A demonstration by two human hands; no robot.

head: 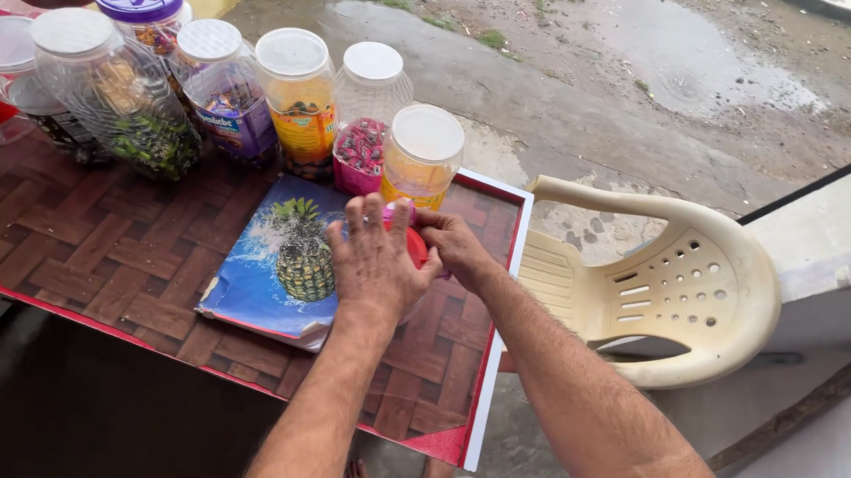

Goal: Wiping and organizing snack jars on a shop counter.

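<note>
A person's left hand point(374, 260) is spreading flat over the top of a jar with a red lid point(416, 247), fingers fanned wide and pressing down, while the right hand point(452, 247) is closing around the jar's side from three o'clock. The jar is sitting almost wholly under the left palm, so only a sliver of red lid and a bit of pink at twelve o'clock are showing between the two hands; its contents cannot be told. It is resting at the right edge of a blue box printed with a pineapple point(276, 268), which is lying flat on a table with a brown woven-pattern top and a red and white rim point(115, 269).

At twelve o'clock from the hands, just beyond the fingertips, a jar with yellow contents and a white lid point(423, 159) is standing upright. A row of clear sweet jars point(222, 91) is lining the far edge of the table toward ten and eleven o'clock, each capped in white or purple. At three o'clock, off the table's end, a cream plastic chair point(668, 292) is standing on wet concrete ground point(570, 64) with a puddle beyond it.
</note>
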